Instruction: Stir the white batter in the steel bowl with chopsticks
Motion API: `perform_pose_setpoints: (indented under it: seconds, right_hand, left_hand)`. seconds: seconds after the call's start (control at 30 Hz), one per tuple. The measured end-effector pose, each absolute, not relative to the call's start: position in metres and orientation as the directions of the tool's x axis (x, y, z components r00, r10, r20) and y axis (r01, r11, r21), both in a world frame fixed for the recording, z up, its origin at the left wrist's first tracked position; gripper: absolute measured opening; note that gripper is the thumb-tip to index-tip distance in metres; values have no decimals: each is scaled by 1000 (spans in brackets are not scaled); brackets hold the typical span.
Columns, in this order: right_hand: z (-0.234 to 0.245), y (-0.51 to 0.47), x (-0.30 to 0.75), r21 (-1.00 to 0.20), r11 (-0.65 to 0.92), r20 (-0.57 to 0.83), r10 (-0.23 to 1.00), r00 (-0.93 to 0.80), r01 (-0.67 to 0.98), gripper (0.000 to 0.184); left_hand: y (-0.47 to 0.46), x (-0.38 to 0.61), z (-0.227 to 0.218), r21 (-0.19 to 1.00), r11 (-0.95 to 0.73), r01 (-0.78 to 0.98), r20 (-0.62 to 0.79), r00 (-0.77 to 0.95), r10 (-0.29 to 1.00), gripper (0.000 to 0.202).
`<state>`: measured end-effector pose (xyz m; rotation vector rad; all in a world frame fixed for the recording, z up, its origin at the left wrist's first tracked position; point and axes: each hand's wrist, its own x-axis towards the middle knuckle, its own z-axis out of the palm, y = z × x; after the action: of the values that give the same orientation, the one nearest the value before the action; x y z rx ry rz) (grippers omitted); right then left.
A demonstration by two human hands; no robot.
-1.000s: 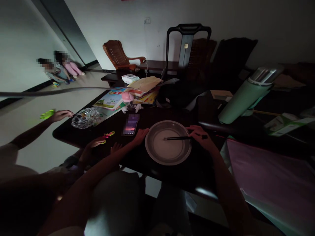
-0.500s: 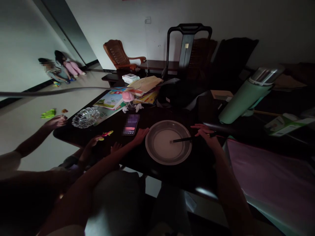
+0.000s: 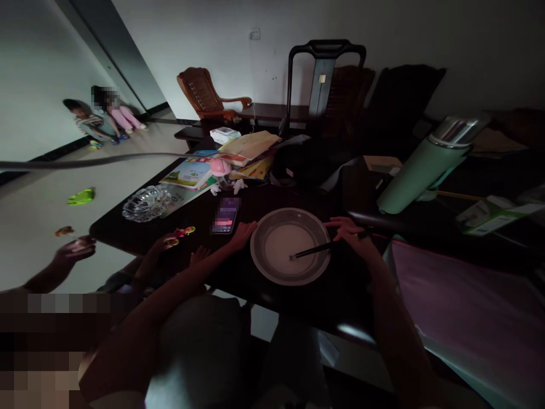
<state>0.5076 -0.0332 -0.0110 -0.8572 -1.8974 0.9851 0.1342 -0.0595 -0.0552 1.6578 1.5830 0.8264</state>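
A round, wide-rimmed metal bowl (image 3: 259,267) sits on the dark table in front of me, with pale, milky liquid (image 3: 283,244) in it. My left hand (image 3: 243,236) grips the bowl's left rim, its fingertips against the edge. On the right side, my right hand (image 3: 349,232) is closed on a pair of dark chopsticks (image 3: 313,250), with some fingers stretched towards the rim. Their tips dip into the liquid near the bowl's middle. A phone (image 3: 226,216) with a lit screen lies just beyond my left hand.
A glass dish (image 3: 147,203), books (image 3: 187,170) and a pink-topped figure (image 3: 221,167) stand at the left back. A green thermos (image 3: 419,170) and pink sheet (image 3: 464,307) are on the right. Other people's hands (image 3: 80,247) are at left, one with a small colourful toy (image 3: 184,233).
The chopstick tips have shifted slightly left and down in the liquid, and my right hand has moved a little left. Another person's hand at the left has moved down and left.
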Motion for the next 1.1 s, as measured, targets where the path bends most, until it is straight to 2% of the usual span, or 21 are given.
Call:
perform_pose_setpoints:
  seconds: [0.1,0.17,0.3,0.4,0.5,0.6,0.67,0.73,0.8,0.93,1.0,1.1]
  right_hand:
    - [-16,-34,498,-843,496,339,791,-510,209,25]
    - [-18,-32,499,-826,510,371,813,-448,242,22]
    - [-14,-27,511,-842,480,402,862,-308,246,36]
    - [-12,-32,506,-876,440,332,848,-413,199,39]
    - [-15,-36,495,-873,443,293,809,-509,202,29]
    - [-16,-32,499,-842,483,355,832,-426,242,23]
    - [-15,-28,508,-831,494,405,852,-332,254,29]
    - [-14,-27,513,-836,495,418,854,-309,238,37]
    - [-13,-29,509,-845,488,392,844,-366,220,39]
    - [-15,-34,493,-845,488,341,806,-483,218,24]
    - [-16,-32,495,-831,500,370,825,-428,245,21]
    - [-16,-25,509,-821,498,423,859,-289,278,32]
  left_hand:
    - [-59,134,-56,821,-31,570,-11,69,998,55]
    - [-58,133,-56,815,-37,578,-8,75,997,54]
    - [-55,132,-57,791,-13,611,-33,65,997,55]
    - [-55,132,-58,796,-30,604,-20,76,997,54]
    - [-57,133,-58,806,-33,591,-6,63,998,56]
    - [-59,134,-55,817,-35,576,4,55,998,55]
    - [-61,135,-53,820,-36,571,6,54,999,55]
    - [-61,135,-51,813,-44,581,15,54,998,55]
    - [-60,134,-51,806,-62,589,32,61,998,56]
    - [-59,134,-51,808,-51,587,14,67,998,57]
    - [-59,135,-51,816,-26,577,-5,52,999,58]
    - [-60,136,-50,830,-19,557,-7,44,999,57]
